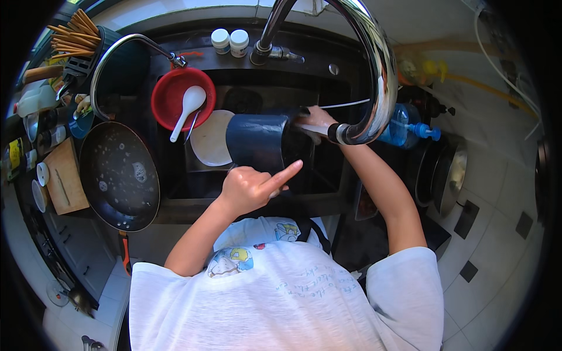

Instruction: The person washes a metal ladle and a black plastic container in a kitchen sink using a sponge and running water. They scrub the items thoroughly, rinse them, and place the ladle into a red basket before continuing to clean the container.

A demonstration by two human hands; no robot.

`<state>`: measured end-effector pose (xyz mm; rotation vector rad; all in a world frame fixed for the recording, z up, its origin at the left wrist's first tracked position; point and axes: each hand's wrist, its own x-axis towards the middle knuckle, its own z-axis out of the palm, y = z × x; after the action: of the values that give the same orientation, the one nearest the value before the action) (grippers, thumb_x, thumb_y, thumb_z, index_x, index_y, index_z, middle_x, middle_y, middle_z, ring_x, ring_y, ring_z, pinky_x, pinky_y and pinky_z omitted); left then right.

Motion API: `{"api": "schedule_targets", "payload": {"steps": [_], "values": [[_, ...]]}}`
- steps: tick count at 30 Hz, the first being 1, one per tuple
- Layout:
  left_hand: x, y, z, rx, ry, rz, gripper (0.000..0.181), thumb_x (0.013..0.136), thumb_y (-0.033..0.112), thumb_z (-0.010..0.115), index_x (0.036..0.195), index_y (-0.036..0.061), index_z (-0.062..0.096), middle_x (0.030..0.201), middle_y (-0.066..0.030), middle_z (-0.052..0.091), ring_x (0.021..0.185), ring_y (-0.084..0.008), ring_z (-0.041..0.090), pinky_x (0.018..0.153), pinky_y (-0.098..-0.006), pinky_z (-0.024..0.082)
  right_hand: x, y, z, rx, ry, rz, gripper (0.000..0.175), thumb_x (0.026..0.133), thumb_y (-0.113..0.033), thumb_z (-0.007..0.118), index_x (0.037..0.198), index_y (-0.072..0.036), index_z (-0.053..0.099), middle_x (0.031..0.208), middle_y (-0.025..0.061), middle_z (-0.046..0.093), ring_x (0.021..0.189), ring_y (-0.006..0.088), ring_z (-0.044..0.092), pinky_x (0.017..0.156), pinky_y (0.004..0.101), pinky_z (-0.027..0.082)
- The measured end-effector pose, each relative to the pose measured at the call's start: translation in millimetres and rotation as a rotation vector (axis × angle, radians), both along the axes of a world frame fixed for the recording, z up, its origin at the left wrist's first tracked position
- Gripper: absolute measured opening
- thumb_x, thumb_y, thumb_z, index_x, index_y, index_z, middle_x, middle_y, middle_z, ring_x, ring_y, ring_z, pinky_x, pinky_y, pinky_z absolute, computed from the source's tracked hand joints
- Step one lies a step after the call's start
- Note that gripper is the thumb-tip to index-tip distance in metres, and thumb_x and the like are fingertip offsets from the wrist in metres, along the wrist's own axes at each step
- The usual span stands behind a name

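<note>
A dark blue cylindrical pot [257, 136] lies tipped on its side over the sink [338, 175], its dark mouth facing right. My left hand [250, 188] is curled at the pot's near side with one finger or thumb stretched out to the right; its grip on the pot is mostly hidden. At the mouth is my right hand [319, 117], wet and partly covered by the chrome faucet spout [381, 87]. Water streams left from the spout. Behind the pot sits a pale plate [213, 142]. A red bowl [164, 96] holds a white spoon [193, 100].
A wet frying pan [120, 175] stands left of the sink, near a thin curved tap [99, 72]. Two white bottles [230, 42] stand on the back ledge. To the right are a blue pump bottle [401, 125] and stacked pans [448, 175]. Chopsticks [77, 37] fill a holder.
</note>
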<state>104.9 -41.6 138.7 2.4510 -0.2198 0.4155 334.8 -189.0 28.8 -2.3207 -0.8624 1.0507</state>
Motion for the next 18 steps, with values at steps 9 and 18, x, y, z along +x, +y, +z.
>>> {"api": "schedule_targets", "payload": {"steps": [9,18], "values": [[-34.3,-6.3,-52.4,-0.079,0.126,0.264,0.091,0.068,0.023,0.078,0.136,-0.0098,0.027,0.073,-0.009,0.059,0.07,-0.0237,0.06,0.092,-0.0406,0.04,-25.9,-38.4,25.8,0.275,-0.255,-0.137,0.037,0.072,-0.002,0.065,0.109,-0.006,0.059,0.103,0.0123,0.062,0.097,0.0309,0.058,0.083,0.0392,0.047],[-15.8,-33.9,-79.7,-0.641,0.393,0.682,0.099,0.069,0.024,0.077,0.141,-0.0048,0.015,0.135,-0.0284,0.036,0.122,-0.0434,0.039,0.105,-0.0453,0.029,-64.9,-10.5,75.9,0.329,-0.826,0.011,0.049,0.073,0.011,0.058,0.12,-0.003,0.056,0.114,0.0144,0.062,0.101,0.0304,0.062,0.086,0.0351,0.05]]}}
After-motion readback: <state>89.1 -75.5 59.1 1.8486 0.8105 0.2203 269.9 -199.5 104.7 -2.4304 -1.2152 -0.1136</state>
